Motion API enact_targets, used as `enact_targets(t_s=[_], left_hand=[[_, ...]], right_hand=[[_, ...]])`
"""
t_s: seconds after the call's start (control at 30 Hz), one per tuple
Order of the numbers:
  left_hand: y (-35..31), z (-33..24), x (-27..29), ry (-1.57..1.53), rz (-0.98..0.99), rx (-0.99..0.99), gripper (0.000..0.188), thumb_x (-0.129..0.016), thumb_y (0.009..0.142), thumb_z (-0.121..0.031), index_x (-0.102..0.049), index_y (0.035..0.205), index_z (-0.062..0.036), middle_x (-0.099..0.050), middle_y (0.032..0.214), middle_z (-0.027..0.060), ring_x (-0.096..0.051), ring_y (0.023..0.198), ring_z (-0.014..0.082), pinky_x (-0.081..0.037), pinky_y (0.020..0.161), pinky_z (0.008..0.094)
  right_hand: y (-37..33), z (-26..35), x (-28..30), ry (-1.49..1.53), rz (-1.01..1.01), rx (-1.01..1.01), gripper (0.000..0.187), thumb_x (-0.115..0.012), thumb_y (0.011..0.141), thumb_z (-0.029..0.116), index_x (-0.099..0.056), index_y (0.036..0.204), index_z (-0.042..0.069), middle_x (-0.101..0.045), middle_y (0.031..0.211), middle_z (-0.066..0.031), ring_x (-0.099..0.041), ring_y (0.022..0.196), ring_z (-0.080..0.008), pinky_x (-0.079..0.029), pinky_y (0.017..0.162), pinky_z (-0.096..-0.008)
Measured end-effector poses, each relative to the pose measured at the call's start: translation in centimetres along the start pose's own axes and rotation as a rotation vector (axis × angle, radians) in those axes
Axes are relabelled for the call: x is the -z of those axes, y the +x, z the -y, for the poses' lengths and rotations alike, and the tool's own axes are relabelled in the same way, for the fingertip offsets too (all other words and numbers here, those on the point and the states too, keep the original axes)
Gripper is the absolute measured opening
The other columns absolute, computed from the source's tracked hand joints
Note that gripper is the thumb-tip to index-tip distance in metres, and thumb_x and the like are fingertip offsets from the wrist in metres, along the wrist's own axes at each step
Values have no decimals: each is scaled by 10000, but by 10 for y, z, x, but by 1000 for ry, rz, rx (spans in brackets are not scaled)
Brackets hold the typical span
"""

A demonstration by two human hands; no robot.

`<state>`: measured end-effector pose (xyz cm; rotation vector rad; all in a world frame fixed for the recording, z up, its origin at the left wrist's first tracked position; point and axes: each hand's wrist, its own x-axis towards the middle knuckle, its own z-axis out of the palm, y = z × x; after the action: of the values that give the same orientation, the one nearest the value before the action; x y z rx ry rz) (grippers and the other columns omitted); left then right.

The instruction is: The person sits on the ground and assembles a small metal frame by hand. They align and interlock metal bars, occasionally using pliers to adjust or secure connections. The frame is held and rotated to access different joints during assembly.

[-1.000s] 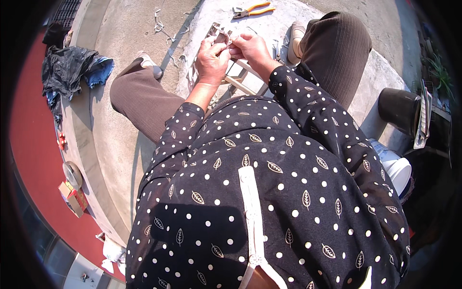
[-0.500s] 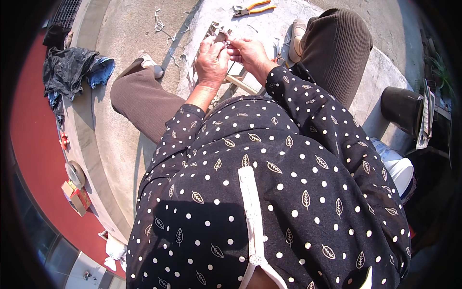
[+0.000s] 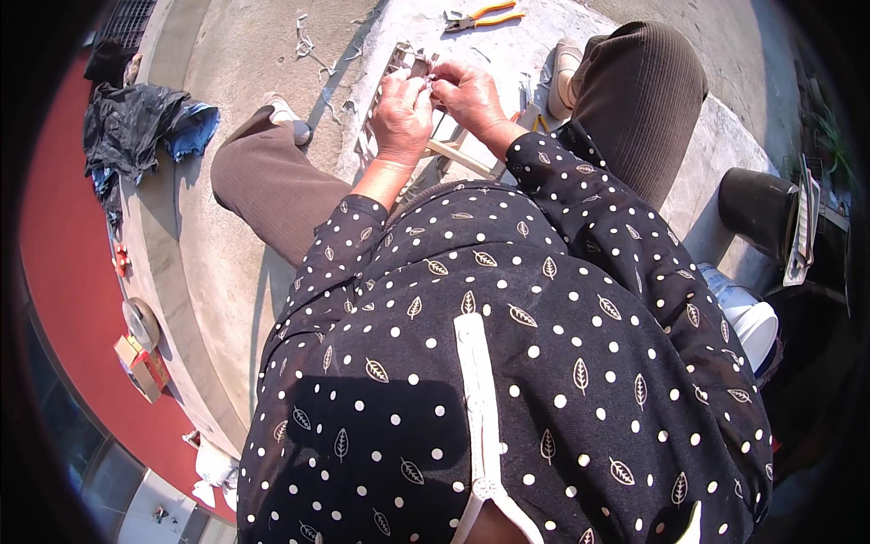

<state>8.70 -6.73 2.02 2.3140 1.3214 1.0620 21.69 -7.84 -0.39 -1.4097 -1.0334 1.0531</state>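
Note:
My left hand (image 3: 401,120) and my right hand (image 3: 471,102) meet over one end of a pale frame (image 3: 460,158) between my knees. Both are closed, with thumbs and fingertips pinching close together at a small whitish strip (image 3: 427,82) on the frame's end. Fingers hide most of the strip, so its exact wrap around the frame cannot be told. Slats or bands run along the frame's left side, partly behind my left hand and wrist. Past the frame lies a pair of pliers (image 3: 482,17) with orange handles.
Loose white strips (image 3: 310,47) lie on the concrete, left of the pale slab (image 3: 535,50). Another orange-handled tool (image 3: 538,121) rests by my right shoe. A black bucket-like container (image 3: 755,208) and a white bucket (image 3: 754,331) stand at right; a black plastic bag (image 3: 136,127) lies at left.
My right hand has shifted slightly and its fingers are curled tighter at the strip. My left hand stays nearly in place. The whole view has moved a little.

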Motion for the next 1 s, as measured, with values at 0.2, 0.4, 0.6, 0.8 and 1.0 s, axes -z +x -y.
enact_targets(t_s=[0.2, 0.4, 0.6, 0.8, 1.0], left_hand=[[-1, -4, 5, -7, 15, 6, 141, -683, 785, -57, -635, 917, -42, -610, 987, 155, -621, 914, 317, -517, 757, 374], [2, -6, 5, -7, 9, 42, 101, -670, 784, -56, -643, 880, -41, -616, 965, 152, -625, 895, 312, -519, 763, 372], [1, -3, 4, -18, -41, 33, 64, -654, 775, -24, -624, 831, -33, -614, 937, 148, -621, 860, 303, -514, 728, 366], [0, 3, 2, -9, -122, 25, 93, -674, 727, -49, -583, 744, -59, -606, 909, 139, -622, 769, 316, -508, 649, 399], [1, 9, 5, -91, -114, 236, 129, -722, 738, -31, -607, 798, -37, -572, 834, 59, -575, 620, 133, -461, 544, 276]], right_hand=[[-3, 19, 7, -278, -42, 176, 151, -668, 765, 136, -695, 879, 40, -675, 772, -150, -662, 683, -249, -523, 664, -327], [10, 11, 14, -239, 78, 63, 164, -664, 773, 173, -696, 867, 43, -669, 738, -151, -658, 649, -252, -525, 644, -330], [19, 20, 22, -106, 279, -94, 185, -617, 787, 178, -696, 867, 32, -657, 682, -83, -636, 618, -140, -523, 602, -291], [18, 13, 20, -112, 297, -42, 134, -630, 835, 150, -672, 883, 32, -625, 705, -20, -602, 649, -81, -508, 615, -246], [14, 21, 18, -99, 308, -75, 183, -598, 796, 179, -688, 860, 33, -662, 702, -61, -625, 643, -120, -516, 617, -275]])
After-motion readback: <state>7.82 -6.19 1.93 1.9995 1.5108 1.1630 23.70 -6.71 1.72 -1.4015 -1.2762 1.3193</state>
